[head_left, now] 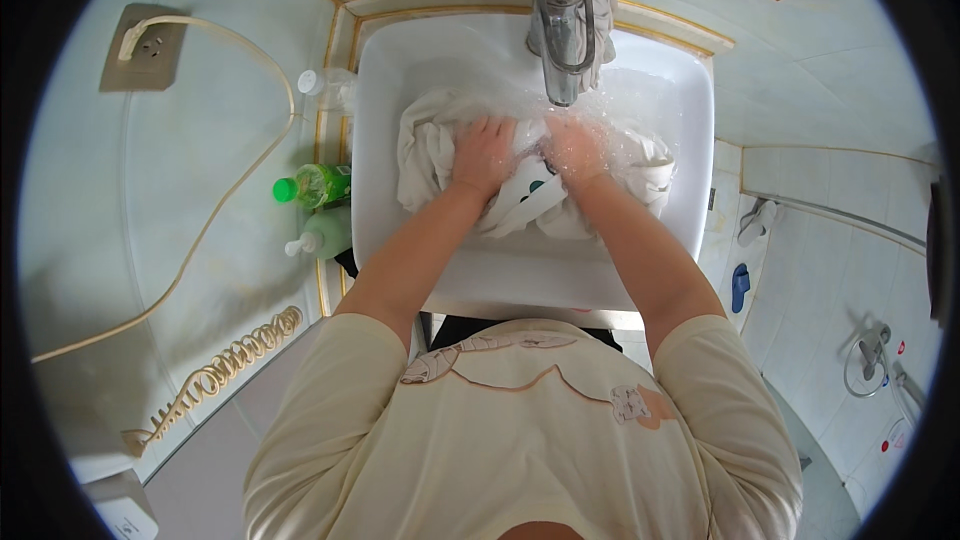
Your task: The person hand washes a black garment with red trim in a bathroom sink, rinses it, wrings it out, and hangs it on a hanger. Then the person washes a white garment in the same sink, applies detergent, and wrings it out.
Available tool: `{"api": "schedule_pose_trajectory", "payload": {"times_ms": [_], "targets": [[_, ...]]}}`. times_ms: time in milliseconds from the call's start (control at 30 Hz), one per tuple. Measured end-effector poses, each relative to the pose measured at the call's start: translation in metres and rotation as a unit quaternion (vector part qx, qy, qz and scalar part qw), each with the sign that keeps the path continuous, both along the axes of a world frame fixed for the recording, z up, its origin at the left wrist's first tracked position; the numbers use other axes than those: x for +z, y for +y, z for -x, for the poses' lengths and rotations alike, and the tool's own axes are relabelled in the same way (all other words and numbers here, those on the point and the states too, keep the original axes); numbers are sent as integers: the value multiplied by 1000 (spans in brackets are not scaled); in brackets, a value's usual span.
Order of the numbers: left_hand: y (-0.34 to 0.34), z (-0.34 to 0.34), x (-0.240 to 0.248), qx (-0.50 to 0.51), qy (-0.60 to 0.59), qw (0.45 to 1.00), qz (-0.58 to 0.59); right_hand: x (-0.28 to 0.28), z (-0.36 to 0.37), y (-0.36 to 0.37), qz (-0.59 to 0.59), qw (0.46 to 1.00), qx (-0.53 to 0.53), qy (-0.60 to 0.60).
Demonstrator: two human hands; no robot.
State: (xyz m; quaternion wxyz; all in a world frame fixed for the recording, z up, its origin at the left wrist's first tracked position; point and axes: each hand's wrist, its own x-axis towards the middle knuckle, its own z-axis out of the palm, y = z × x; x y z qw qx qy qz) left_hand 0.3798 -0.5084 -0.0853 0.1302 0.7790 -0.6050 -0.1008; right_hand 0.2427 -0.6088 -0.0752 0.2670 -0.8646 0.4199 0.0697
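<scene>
A wet white garment (532,202) with dark green spots lies bunched in the white sink (390,255). My left hand (484,153) is closed on its left part, fingers curled over the cloth. Close by on the right, my right hand (577,148) grips the same garment below the spout, its fingertips partly hidden by splashing water. Between the two hands runs a gathered fold of the fabric. The chrome faucet (562,30) pours water over the right hand and the cloth, and droplets scatter around it.
Left of the sink stand a green-capped bottle (312,186), a pale green pump bottle (322,237) and a clear bottle with a white cap (312,82). A cream cable (262,165) hangs from a wall socket (145,50). A shower head (874,338) is at far right.
</scene>
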Motion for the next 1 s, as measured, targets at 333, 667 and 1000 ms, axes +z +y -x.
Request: {"api": "schedule_pose_trajectory", "payload": {"times_ms": [333,667,1000], "targets": [[46,-40,53,297,204,928,92,57,39,17,37,986,-164,-3],[15,-28,44,289,669,671,-138,44,31,43,-238,886,-184,-353],[3,10,61,6,668,729,-147,100,30,118,21,895,164,-415]]}}
